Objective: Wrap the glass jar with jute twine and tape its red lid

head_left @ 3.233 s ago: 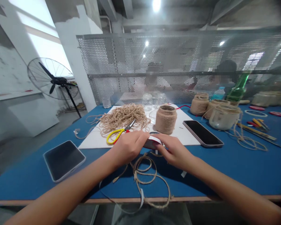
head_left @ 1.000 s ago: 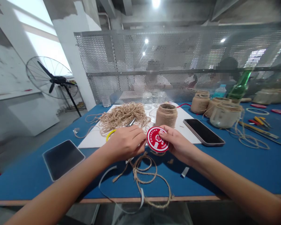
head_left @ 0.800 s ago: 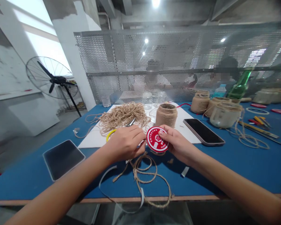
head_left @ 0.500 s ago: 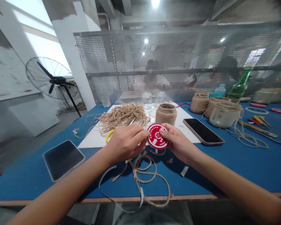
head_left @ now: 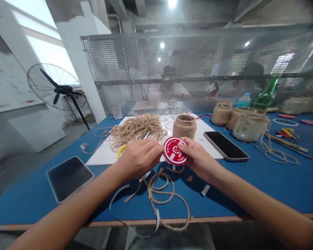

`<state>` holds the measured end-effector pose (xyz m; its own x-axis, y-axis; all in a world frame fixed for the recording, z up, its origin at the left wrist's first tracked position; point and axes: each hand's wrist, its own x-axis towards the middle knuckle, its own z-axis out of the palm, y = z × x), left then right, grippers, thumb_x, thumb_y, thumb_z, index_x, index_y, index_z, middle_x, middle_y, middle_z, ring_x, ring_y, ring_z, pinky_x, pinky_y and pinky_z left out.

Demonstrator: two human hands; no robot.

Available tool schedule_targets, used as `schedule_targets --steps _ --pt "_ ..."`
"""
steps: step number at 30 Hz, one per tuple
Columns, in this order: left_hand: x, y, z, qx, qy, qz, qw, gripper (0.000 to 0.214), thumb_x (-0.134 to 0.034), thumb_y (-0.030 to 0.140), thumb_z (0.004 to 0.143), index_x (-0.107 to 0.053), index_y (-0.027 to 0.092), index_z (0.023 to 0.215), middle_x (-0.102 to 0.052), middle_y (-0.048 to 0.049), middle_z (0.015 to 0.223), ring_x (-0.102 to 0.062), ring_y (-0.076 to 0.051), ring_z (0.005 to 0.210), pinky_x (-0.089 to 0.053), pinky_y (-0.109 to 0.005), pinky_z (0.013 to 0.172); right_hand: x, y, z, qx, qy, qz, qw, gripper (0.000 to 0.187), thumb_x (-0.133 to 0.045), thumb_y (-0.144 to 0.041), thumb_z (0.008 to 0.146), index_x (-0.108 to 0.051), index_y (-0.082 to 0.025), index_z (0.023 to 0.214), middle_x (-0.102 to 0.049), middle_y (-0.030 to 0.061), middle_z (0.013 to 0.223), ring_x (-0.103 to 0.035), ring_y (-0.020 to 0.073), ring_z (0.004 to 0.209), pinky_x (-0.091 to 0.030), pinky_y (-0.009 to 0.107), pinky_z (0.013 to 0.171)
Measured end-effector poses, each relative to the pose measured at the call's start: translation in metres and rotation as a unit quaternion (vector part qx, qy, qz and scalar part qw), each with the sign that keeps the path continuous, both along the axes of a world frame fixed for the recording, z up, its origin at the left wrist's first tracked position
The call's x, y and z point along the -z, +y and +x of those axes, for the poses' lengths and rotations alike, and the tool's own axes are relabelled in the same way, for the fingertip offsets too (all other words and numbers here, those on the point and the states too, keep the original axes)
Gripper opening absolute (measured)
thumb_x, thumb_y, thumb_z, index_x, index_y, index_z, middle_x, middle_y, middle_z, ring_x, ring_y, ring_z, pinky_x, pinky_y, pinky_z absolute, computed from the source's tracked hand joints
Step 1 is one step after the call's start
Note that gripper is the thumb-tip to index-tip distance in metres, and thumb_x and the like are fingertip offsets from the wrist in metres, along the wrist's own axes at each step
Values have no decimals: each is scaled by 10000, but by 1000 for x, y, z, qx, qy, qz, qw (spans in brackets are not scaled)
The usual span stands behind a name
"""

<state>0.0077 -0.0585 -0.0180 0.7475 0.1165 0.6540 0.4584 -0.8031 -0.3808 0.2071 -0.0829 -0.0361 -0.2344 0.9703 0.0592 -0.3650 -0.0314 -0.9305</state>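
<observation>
My right hand [head_left: 199,161] pinches the red round disc [head_left: 175,150] between thumb and fingertips, holding it upright just over the near edge of the white board [head_left: 101,165]. My left hand [head_left: 139,158] is curled, its fingertips at the disc's left rim; grip there cannot be told. Behind the disc on the board: twine-wrapped jar [head_left: 184,127]. Left on the board: jute twine pile [head_left: 135,129], yellow-handled scissors [head_left: 121,150] partly under my left hand. Right on the board: phone [head_left: 225,146]. In front of the board: twine coil [head_left: 159,198].

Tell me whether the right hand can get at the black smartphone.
Probably yes: the right hand sits right beside the smartphone with nothing between them, though it is holding the red spool.
</observation>
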Motion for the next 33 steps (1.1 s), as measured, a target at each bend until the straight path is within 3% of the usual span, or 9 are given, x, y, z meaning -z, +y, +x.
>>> schedule_targets --steps 7,16,24,33 --pt "-2 0 3 -32 33 47 998 47 -491 158 802 -536 158 815 -605 -19 718 -534 -129 698 -409 -229 594 3 0 -1 -2 -7 5 1000 223 -652 -323 733 -506 -172 807 -564 -28 655 -496 79 556 -378 208 535" --pt "4 -1 5 -73 -26 88 993 77 -486 198 799 -510 160 737 -528 1 618 -486 -121 611 -368 -237 574 0 -3 -3 17 19 15 1000 219 -666 -316 721 -520 -182 816 -576 -30 694 -517 80 584 -419 213 571" --pt "9 -7 10 -56 -24 12 998 86 -449 154 745 -497 160 674 -513 -15 604 -459 -126 596 -369 -241 567 -1 3 3 62 48 24 997 201 -656 -280 726 -532 -205 865 -596 -24 771 -546 94 655 -448 228 635" --pt "-3 -2 -2 -67 -140 7 988 46 -428 170 723 -455 171 686 -523 -12 616 -460 -125 553 -364 -258 521 -2 3 6 3 52 8 999 191 -646 -141 672 -560 -209 828 -627 -27 802 -568 104 717 -429 241 684"
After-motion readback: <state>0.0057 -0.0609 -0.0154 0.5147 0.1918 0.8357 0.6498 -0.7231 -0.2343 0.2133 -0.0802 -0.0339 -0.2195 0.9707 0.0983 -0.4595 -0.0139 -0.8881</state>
